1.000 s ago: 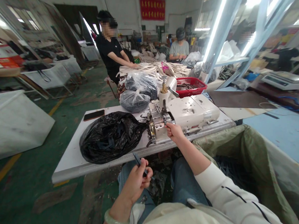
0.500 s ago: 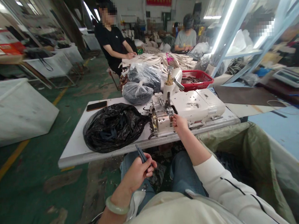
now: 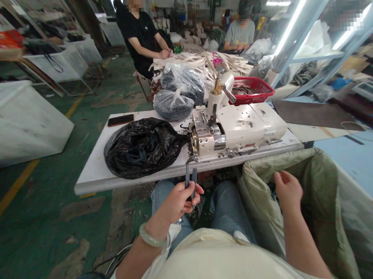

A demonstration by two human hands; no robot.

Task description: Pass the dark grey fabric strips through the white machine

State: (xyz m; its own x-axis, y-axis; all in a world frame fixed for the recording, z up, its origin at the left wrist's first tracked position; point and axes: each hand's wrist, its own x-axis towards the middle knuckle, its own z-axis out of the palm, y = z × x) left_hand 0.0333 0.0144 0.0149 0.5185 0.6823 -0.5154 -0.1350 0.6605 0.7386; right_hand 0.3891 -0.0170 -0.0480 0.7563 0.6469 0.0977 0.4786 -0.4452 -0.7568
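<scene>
My left hand (image 3: 177, 202) is shut on a narrow dark strap (image 3: 191, 181), probably leather, whose two ends stick up past my fingers above my knees. My right hand (image 3: 287, 190) hangs over the mouth of a green-lined woven sack (image 3: 304, 179), its fingers loosely curled, with nothing visible in them. Neither hand touches the white industrial sewing machine (image 3: 236, 130), whose metal head (image 3: 207, 138) stands on the white table (image 3: 91, 182) in front of me. Beside the machine lies a black plastic bag (image 3: 141, 148) holding dark strips.
Clear bags of dark material (image 3: 174, 104) and a red plastic basket (image 3: 252, 90) stand behind the machine, and a phone (image 3: 120, 120) lies on the table. Two co-workers (image 3: 140, 33) sit at a table piled with pale strips. A white bin (image 3: 19, 119) stands at left.
My right hand has left the front of the machine and moved back and right to above the sack. My left hand has turned the strap upright, and the view has tilted slightly.
</scene>
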